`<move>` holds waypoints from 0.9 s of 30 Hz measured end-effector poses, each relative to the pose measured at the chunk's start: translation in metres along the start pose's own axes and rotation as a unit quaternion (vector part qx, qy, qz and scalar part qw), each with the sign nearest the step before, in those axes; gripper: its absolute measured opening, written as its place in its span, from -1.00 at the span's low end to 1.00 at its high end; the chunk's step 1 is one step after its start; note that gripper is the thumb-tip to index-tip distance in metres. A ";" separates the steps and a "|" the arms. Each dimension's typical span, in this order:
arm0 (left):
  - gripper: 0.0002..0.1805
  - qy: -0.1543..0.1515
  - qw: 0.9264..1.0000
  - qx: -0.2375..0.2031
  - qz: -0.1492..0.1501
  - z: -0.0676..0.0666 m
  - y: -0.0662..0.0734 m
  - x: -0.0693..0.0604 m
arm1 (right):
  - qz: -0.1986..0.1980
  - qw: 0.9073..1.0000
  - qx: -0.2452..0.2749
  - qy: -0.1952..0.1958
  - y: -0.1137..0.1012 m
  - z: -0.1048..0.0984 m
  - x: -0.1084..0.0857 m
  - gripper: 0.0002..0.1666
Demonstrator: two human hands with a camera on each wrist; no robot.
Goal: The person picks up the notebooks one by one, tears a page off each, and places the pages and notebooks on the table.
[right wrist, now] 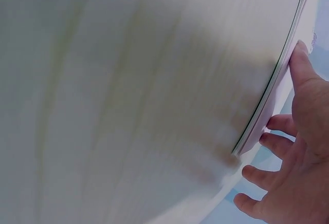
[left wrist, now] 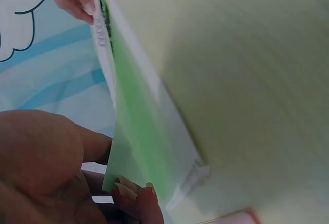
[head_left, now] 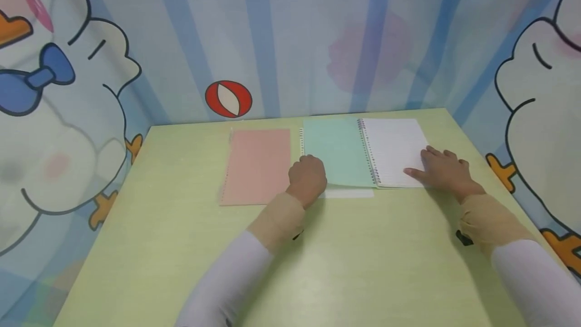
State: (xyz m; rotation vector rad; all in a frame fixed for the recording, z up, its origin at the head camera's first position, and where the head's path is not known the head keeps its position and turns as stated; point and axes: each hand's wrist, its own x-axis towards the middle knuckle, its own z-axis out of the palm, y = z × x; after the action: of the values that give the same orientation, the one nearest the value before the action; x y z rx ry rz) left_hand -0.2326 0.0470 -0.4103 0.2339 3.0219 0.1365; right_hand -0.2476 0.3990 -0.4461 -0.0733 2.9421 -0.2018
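On table (head_left: 136,266), nbk (head_left: 369,153)'s green cover (head_left: 338,150) is pinched by L hand (head_left: 308,178); its white pg (head_left: 392,148) is touched by R hand (head_left: 447,168), fingers spread; pink pad (head_left: 256,165) nr L hand.

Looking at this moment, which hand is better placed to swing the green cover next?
Probably the left hand: its fingers hold the green cover by the edge away from the spiral binding. The right hand is at the white page's far edge.
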 end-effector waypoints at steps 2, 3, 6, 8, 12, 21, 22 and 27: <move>-0.61 -0.001 1.000 -0.001 0.000 0.007 -0.002 0.000 | 0.000 1.000 0.001 0.002 0.001 0.001 0.000 0.35; -0.57 0.000 1.000 -0.001 0.002 0.009 -0.002 0.000 | 0.000 1.000 0.001 0.003 0.002 0.001 0.001 0.35; -0.50 0.006 1.000 0.003 0.006 0.016 -0.003 -0.002 | -0.002 1.000 -0.003 0.005 0.003 0.002 0.001 0.33; -0.49 0.011 1.000 0.020 0.011 0.018 -0.003 -0.004 | -0.004 1.000 -0.005 0.007 0.003 0.002 0.000 0.32; -0.72 -0.007 0.995 0.098 0.003 0.017 0.002 -0.006 | -0.010 1.000 -0.003 0.007 0.002 0.000 -0.001 0.27; -0.36 0.050 0.988 0.124 0.073 0.011 0.050 0.050 | -0.012 1.000 -0.006 0.022 0.012 -0.003 -0.010 0.30; -0.22 0.062 0.986 0.120 0.095 0.015 0.055 0.059 | -0.014 1.000 -0.008 0.023 0.011 -0.003 -0.011 0.30; 0.15 0.052 0.977 0.101 0.182 0.027 0.072 0.094 | -0.038 0.998 -0.042 0.036 0.001 0.003 -0.021 0.22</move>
State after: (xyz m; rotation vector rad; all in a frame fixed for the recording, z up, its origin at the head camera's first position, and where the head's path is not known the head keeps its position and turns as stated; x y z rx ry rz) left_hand -0.3109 0.1350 -0.4398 0.8231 3.0611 -0.1358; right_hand -0.2267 0.4004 -0.4456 -0.1937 3.0211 -0.0927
